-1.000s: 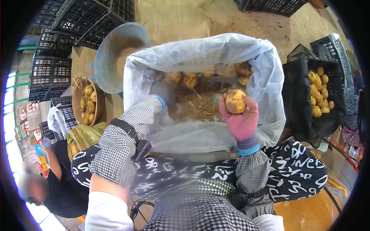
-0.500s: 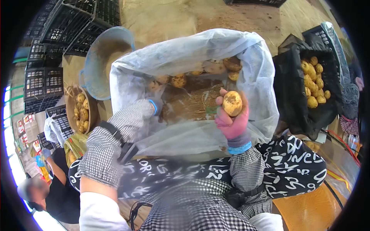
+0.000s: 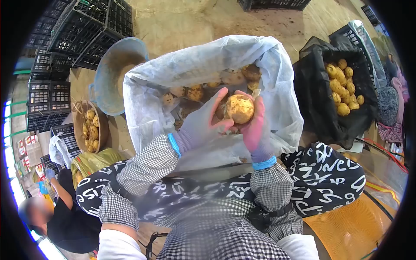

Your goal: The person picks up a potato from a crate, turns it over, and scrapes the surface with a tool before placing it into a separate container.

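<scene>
My right hand (image 3: pixel 256 130), in a pink and grey glove, is closed around a yellow potato (image 3: pixel 239 108) with brown soil on it. Beside it on the left, my left hand (image 3: pixel 206 117) has its thumb and fingers spread, with its fingertips close to the potato; whether they touch it I cannot tell. Both hands are over a crate lined with white cloth (image 3: pixel 145 93). Inside, along the far side, lie several soiled potatoes (image 3: pixel 195 92).
A black-lined crate (image 3: pixel 310 93) of potatoes stands at the right. To the left are a blue tub (image 3: pixel 104 89), a round basket (image 3: pixel 103 130) of potatoes and stacked black crates (image 3: pixel 80 39). Another person (image 3: pixel 71 216) is at the lower left.
My left hand has come up from the crate's left side toward the potato. My right hand has moved left with the potato, and the view has shifted slightly.
</scene>
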A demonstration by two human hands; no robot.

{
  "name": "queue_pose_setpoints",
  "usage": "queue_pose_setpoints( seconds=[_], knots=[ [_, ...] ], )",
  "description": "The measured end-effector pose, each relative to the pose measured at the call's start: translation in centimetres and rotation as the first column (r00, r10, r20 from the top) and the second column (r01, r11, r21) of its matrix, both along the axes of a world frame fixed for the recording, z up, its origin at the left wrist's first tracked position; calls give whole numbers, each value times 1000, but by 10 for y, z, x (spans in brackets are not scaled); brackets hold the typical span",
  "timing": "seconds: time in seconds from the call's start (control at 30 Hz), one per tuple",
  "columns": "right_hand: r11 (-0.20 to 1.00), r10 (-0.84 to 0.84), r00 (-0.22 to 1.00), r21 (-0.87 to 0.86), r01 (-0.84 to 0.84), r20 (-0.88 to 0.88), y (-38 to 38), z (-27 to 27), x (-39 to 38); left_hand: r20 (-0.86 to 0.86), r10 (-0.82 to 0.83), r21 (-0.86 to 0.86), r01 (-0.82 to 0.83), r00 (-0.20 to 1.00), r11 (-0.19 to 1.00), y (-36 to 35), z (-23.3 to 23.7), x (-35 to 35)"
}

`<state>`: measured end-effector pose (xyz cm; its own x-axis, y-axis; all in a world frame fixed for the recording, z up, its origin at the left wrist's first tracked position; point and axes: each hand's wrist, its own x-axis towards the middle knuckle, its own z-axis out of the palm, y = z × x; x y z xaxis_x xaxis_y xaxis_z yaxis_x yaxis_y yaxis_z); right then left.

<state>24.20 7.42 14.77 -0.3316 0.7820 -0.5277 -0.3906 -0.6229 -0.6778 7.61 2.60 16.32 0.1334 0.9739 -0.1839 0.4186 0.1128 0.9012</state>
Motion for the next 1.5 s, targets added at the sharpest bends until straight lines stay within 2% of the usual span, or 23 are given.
queue_pose_setpoints(
  seconds=[0.03,0.1,0.17,0.23,0.27,0.33,0.4,0.47,0.53,0.57,0.63,0.7,0.73,0.8,0.9,0.97,1.0,1.07,1.13,1.2,1.3,1.4,1.5],
  knots=[
    [999,-52,999,-13,52,-16,-1,0,-1,-17,14,-1,-14,1000,1000,-2,5,4],
    [932,26,988,355,-79,151,-8,-8,2,-103,31,60,-25,994,998,-4,12,12],
    [884,131,974,421,-200,187,-14,-8,5,-114,71,69,-64,991,996,-7,16,14],
    [922,299,953,239,-303,57,-15,13,7,-1,148,-39,-148,989,988,-9,19,11],
    [942,301,949,182,-281,-91,-16,18,9,81,206,-34,-204,975,978,-10,22,16],
    [937,273,948,270,-222,-166,-23,14,8,248,319,-47,-317,915,947,-17,26,27],
    [942,261,917,290,-172,-303,-29,14,7,5,350,398,-323,937,859,-16,-4,21],
    [960,244,838,243,-138,-489,-33,16,7,67,407,466,-389,911,795,-11,-10,18],
    [978,189,826,182,-107,-531,-34,21,7,389,466,122,-546,795,829,-13,0,23],
    [984,160,819,154,-88,-552,-32,23,6,463,427,45,-502,777,864,-12,-2,19],
    [948,172,913,315,-51,-369,-25,22,8,605,352,-87,-380,714,921,-7,-2,7],
    [866,191,970,491,-96,-148,-23,19,11,311,295,69,-331,904,941,-11,3,12],
    [802,201,979,578,-153,-20,-23,18,11,218,263,101,-290,940,952,-11,10,12],
    [792,208,972,564,-234,112,-26,20,10,105,201,123,-214,974,969,-11,21,11],
    [789,241,953,534,-303,185,-27,14,9,233,229,34,-244,945,969,-18,25,12],
    [799,290,951,519,-303,109,-27,21,10,444,330,-123,-308,833,943,-22,27,8],
    [806,319,947,511,-298,50,-26,25,10,564,406,-242,-325,720,914,-25,28,1],
    [762,342,935,556,-332,90,-27,26,7,657,420,-286,-308,626,907,-30,26,-9],
    [667,317,920,636,-389,230,-27,22,6,641,293,-134,-272,710,953,-36,21,-13],
    [504,213,871,713,-487,444,-26,13,6,653,327,-198,-262,683,944,-45,27,-1],
    [556,76,915,745,-369,397,-29,11,-2,681,318,-205,-244,659,948,-45,28,3],
    [388,-39,824,769,-508,565,-29,13,1,726,307,-216,-220,615,951,-45,27,6],
    [447,46,833,734,-510,551,-30,21,-1,741,294,-195,-226,604,954,-42,20,3]
  ],
)
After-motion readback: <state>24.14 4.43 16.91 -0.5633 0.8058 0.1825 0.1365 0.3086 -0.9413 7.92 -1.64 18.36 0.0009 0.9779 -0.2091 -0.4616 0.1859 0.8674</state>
